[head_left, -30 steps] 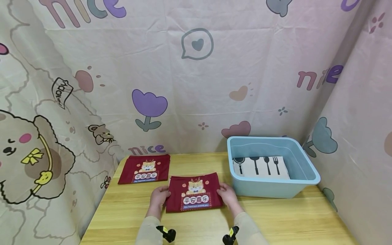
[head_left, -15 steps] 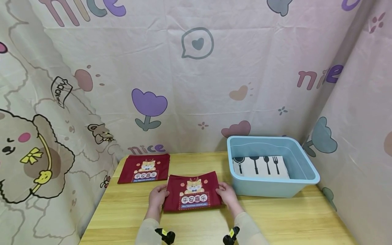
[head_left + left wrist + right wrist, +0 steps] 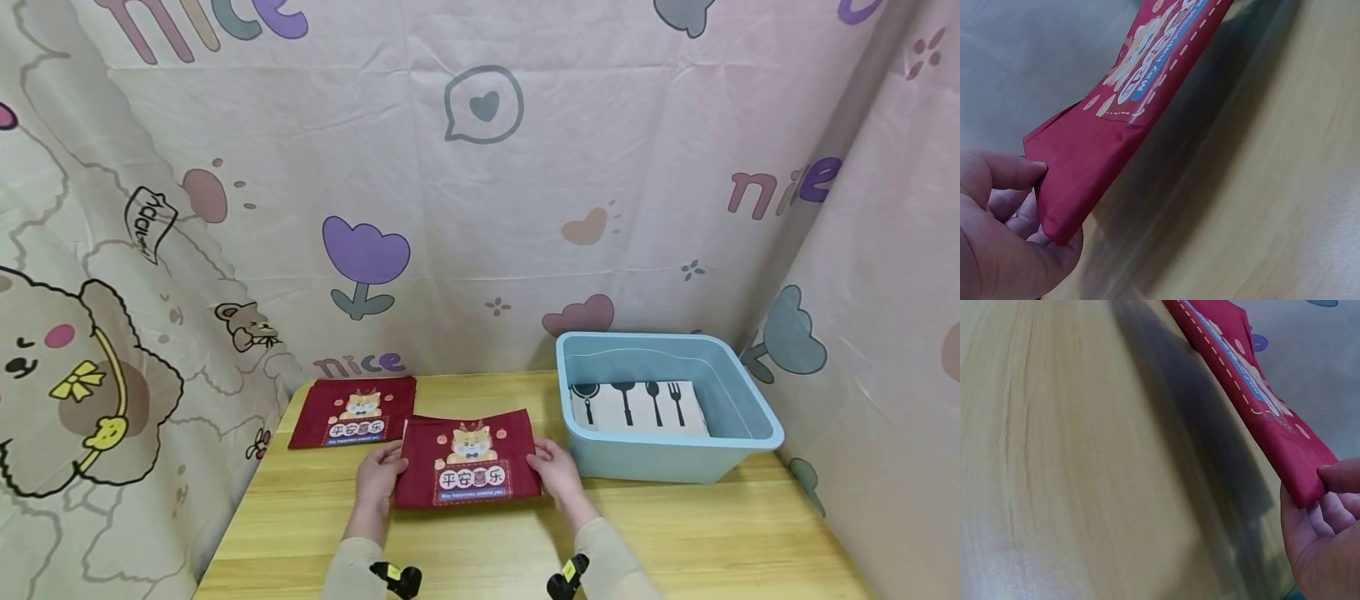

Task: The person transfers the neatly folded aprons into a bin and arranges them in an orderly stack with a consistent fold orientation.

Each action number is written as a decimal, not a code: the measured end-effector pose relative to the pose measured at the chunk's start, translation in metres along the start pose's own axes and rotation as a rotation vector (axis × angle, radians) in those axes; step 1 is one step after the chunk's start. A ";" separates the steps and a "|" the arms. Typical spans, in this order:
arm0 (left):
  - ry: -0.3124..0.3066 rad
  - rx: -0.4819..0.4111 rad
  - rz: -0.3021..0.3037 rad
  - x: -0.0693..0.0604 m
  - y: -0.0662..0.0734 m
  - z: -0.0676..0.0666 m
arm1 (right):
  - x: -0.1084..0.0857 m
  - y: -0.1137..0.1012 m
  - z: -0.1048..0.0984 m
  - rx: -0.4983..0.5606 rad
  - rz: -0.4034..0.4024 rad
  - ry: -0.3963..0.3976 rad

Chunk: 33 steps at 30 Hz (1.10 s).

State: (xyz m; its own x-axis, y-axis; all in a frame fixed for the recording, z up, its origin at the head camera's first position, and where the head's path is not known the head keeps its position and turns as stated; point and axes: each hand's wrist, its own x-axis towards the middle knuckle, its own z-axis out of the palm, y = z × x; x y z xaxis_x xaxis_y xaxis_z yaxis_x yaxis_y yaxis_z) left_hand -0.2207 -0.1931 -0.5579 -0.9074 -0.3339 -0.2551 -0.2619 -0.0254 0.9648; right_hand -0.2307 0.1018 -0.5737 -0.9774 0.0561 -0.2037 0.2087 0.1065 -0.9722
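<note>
"One folded red cloth was up off the wooden table, wasn't it?"

"It was, held level by both ends. The left hand pinched one end, thumb on top and fingers curled beneath. The right hand had the other end the same way."

"So were the fingers wide or narrow?"

"Narrow, on both, with that single cloth between thumb and fingers. I counted one cartoon animal on its front and four characters in white rounds below."

"How many red ones altogether?"

"Two that I could see. The second red cloth, with a matching print, lay on the table, farther back and to the left. Whether it was one piece or several stacked, I couldn't tell."

"And to the right?"

"One pale blue bin, near the right hand but apart from it. One white cloth lay inside, showing four black utensil shapes, one of them a fork."

"Anything on the arms?"

"Two devices: one black device at the left sleeve, another black device at the right sleeve."
</note>
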 end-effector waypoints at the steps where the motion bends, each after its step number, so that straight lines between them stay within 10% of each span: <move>1: -0.002 -0.005 0.004 0.000 0.002 -0.001 | 0.000 -0.002 0.000 0.006 -0.004 0.002; 33: -0.019 -0.135 0.046 -0.019 0.056 -0.032 | -0.019 -0.060 0.008 0.247 -0.132 -0.050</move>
State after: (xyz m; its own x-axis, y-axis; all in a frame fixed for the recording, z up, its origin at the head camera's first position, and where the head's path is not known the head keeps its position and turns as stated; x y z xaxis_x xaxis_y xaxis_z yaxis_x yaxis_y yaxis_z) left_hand -0.2078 -0.2185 -0.4971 -0.9239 -0.3195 -0.2104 -0.1747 -0.1370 0.9751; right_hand -0.2253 0.0869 -0.5125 -0.9973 0.0078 -0.0727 0.0709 -0.1362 -0.9881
